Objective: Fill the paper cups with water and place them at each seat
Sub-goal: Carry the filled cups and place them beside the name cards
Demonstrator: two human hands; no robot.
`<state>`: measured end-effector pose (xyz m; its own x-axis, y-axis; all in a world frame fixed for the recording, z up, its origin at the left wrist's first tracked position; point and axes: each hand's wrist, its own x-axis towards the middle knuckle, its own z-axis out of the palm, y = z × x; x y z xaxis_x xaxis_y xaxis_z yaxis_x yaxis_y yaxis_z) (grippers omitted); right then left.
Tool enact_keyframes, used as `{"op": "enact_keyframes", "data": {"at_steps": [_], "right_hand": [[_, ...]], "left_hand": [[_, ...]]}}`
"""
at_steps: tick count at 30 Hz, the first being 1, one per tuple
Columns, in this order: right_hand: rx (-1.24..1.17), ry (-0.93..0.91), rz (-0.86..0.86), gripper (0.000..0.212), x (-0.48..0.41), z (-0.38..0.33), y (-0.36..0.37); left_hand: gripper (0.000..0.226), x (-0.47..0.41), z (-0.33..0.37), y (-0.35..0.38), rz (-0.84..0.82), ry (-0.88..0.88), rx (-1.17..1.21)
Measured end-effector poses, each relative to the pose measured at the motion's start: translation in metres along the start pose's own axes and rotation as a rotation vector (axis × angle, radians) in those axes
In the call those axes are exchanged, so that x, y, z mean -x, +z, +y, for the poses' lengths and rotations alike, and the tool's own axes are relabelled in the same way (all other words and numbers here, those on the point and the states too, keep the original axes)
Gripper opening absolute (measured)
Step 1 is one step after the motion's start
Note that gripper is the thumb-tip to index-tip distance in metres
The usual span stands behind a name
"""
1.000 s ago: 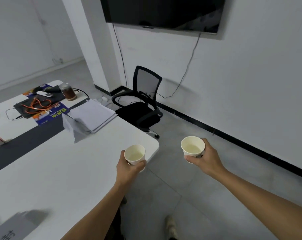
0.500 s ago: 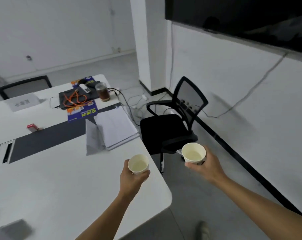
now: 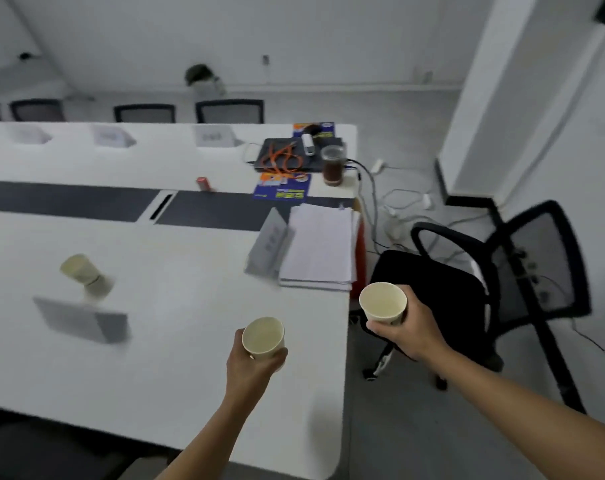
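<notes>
My left hand grips a cream paper cup upright above the near right part of the long white table. My right hand holds a second paper cup just past the table's right edge, in front of the black office chair. Both cups look to hold liquid, though the picture is blurred. A third paper cup stands on the table at the left, behind a name card.
A stack of papers and another name card lie near the table's right end. Farther back are a laptop with orange cable, a jar of dark liquid and blue leaflets. Chairs line the far side; cables trail on the floor.
The view has swung left, bringing more of the table, a third cup and the far chairs into sight. Both hands still carry their cups, close to the table's right corner.
</notes>
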<state>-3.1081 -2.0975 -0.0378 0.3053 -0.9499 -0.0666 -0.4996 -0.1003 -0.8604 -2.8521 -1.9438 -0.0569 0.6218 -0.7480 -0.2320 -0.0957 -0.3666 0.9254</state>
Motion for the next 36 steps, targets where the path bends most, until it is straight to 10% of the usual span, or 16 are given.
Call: {"op": "enact_keyframes", "data": {"at_steps": [21, 36], "right_hand": [[0.078, -0.29, -0.426, 0.072, -0.266, -0.163, 0.219], [0.412, -0.297, -0.897, 0.068, -0.389, -0.129, 0.377]], "left_hand": [[0.055, -0.096, -0.002, -0.092, 0.565, -0.162, 0.154], [0.06, -0.208, 0.022, -0.1, 0.854, -0.318, 0.148]]}}
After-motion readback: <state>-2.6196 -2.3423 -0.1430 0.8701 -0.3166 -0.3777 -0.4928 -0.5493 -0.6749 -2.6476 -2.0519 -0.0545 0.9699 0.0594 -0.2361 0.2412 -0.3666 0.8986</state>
